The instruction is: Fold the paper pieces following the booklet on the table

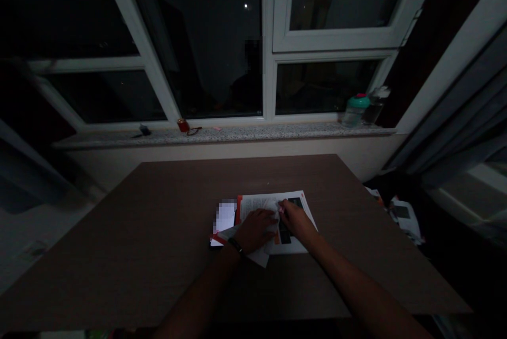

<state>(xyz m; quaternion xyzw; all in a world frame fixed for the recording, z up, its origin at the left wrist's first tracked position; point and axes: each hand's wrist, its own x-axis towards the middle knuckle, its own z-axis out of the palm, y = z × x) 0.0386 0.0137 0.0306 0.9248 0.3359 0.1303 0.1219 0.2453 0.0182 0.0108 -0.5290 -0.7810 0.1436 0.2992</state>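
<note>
On the brown tabletop (178, 207), mid-width | printed pages (285, 234): far edge facing the window (268, 38), long axis unclear beneath hands | left hand (254, 229) flat on a creased sheet (260, 259), right hand (293, 218) pinching it | dim room, speckled sill (245, 134)

Matt wood grain and paper below, speckled stone and dark glass above.
The table (190, 186) looks like smooth, matt wood; at its middle, the printed pages (293, 246) are thin paper, creased under the fingers. At nine o'clock from them, the phone (225, 215) has a smooth, lit screen. Toward twelve, the sill (245, 132) resembles granite beneath reflective panes (222, 38). Between one and two, the bottle (354, 113) looks like clear plastic; toward two, the curtain (463, 112) is folded, matt cloth.
</note>
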